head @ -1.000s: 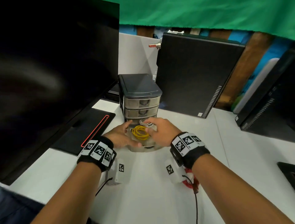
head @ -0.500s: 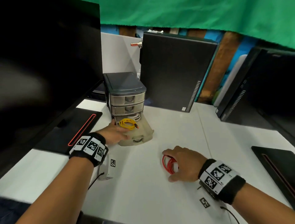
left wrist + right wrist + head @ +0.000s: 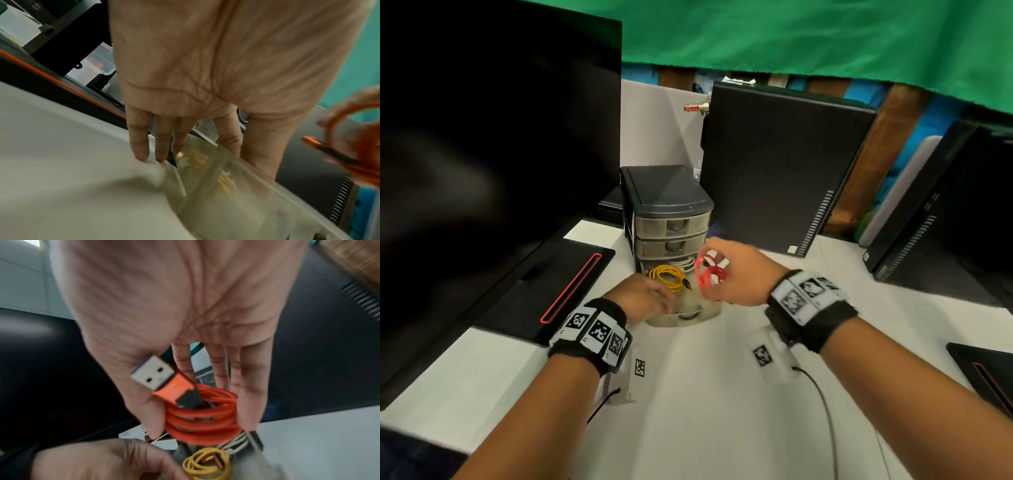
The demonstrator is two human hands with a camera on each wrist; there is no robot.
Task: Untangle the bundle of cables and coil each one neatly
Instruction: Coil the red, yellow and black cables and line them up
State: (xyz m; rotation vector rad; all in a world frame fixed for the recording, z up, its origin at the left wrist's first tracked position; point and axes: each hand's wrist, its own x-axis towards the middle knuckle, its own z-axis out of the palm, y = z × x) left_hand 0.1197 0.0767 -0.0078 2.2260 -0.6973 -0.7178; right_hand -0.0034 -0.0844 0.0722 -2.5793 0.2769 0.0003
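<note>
While over the drawer [image 3: 688, 310], right hand [image 3: 736, 274] (thumb-and-fingers grip) round red cable coil [image 3: 202, 417].

— That red cable [image 3: 709, 274], what shape is it in?
— Wound into a tight coil of several loops, held up in the air in the right hand [image 3: 736, 274], thumb on one side and fingers on the other. Its USB plug [image 3: 153, 375] sticks out of the coil, with an orange collar behind the metal end.
— And the yellow cable [image 3: 667, 277]?
— Also coiled, thinner, lying flat in the pulled-out bottom drawer [image 3: 688, 313]. One end pokes across the loops. There's a pale grey cable [image 3: 234, 445] tucked behind it in the same drawer, just under the red coil.
</note>
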